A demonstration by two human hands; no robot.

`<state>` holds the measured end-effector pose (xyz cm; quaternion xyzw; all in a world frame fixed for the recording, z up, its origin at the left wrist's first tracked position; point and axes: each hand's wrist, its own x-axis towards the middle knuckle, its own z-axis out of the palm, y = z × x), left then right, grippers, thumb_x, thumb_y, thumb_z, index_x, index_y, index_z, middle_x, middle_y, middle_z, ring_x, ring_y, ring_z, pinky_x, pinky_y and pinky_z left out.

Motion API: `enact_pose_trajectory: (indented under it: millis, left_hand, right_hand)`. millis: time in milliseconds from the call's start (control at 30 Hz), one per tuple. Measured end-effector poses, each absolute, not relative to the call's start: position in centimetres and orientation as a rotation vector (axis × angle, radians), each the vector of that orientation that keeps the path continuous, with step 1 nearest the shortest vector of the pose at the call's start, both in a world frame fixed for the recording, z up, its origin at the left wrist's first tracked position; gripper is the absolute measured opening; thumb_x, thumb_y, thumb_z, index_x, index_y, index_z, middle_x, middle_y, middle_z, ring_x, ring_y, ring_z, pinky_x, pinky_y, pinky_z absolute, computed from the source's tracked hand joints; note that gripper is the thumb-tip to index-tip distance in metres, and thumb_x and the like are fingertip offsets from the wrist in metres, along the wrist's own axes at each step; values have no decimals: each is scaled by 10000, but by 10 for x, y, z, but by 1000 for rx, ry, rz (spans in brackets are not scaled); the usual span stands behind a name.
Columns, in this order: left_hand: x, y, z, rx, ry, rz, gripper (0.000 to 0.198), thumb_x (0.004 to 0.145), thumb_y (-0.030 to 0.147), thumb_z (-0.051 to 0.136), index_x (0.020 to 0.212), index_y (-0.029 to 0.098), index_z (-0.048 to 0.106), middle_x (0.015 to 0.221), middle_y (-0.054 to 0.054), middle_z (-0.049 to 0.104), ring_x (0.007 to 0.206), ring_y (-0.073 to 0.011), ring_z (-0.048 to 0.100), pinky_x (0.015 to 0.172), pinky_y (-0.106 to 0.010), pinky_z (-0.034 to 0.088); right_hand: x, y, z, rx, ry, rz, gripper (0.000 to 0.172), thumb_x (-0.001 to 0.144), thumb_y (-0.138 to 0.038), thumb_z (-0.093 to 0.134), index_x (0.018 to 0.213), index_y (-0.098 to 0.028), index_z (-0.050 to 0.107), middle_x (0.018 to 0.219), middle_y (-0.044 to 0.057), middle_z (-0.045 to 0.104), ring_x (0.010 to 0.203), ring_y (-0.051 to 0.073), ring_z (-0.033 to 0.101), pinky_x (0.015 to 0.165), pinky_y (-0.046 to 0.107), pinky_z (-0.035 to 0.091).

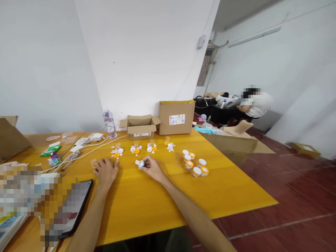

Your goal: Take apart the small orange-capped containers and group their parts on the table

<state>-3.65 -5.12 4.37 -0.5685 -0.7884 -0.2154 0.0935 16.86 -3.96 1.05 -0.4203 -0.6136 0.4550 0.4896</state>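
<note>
My right hand (153, 169) pinches a small white-and-teal piece (140, 163) above the table; its exact kind is too small to tell. Fingers apart and curved down, my left hand (107, 171) is at the tabletop, beside a small clear plastic cup (93, 162). Whether the fingertips touch that cup I cannot tell. Beyond my hands is a row of several small clusters, each with a clear cup (136, 144), an orange ring (137, 151), a white cap (149, 149) and small white parts. To the right stand several clear jars (189, 165) with white or orange lids.
A small open carton (141, 127), a larger box (176, 117) and a water bottle (109, 123) stand at the back. On the left lie a tablet (76, 210), a white cable (97, 137) and a green packet (50, 151). Another person (258, 103) sits far right.
</note>
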Motion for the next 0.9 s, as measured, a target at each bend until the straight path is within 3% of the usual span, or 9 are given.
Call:
enact_pose_trajectory:
  millis: [367, 533, 633, 900]
  left_hand:
    - [-46, -45, 46, -1724, -2328, -930, 381, 842, 348, 473, 1096, 101, 614, 1224, -265, 553, 1161, -428, 492, 888, -566, 417]
    - [-36, -46, 49, -2046, -2068, -1299, 283, 886, 346, 428, 1036, 189, 611, 1071, -145, 630, 1063, -305, 579, 951, -452, 455]
    - [-19, -52, 45, -2337, -1892, -1501, 253, 897, 393, 444, 1002, 231, 607, 974, -67, 659, 931, -237, 623, 855, -378, 509]
    - [5, -61, 35, -2769, -1802, -1553, 179, 900, 312, 480, 980, 219, 610, 875, -28, 682, 801, -176, 630, 754, -297, 504]
  right_hand:
    - [166, -37, 13, -1054, -1471, 1089, 337, 597, -353, 807, 791, -243, 554, 699, -47, 663, 677, 169, 657, 643, 289, 533]
    - [166, -36, 10, -1017, -1485, 1083, 357, 599, -406, 812, 793, -244, 560, 708, -42, 674, 676, 174, 659, 648, 300, 542]
    - [167, -37, 7, -995, -1484, 1077, 365, 603, -435, 809, 789, -242, 561, 720, -34, 677, 687, 178, 659, 661, 308, 538]
    - [171, -41, 13, -970, -1506, 1129, 402, 593, -477, 813, 778, -238, 548, 739, -15, 683, 702, 184, 660, 665, 316, 540]
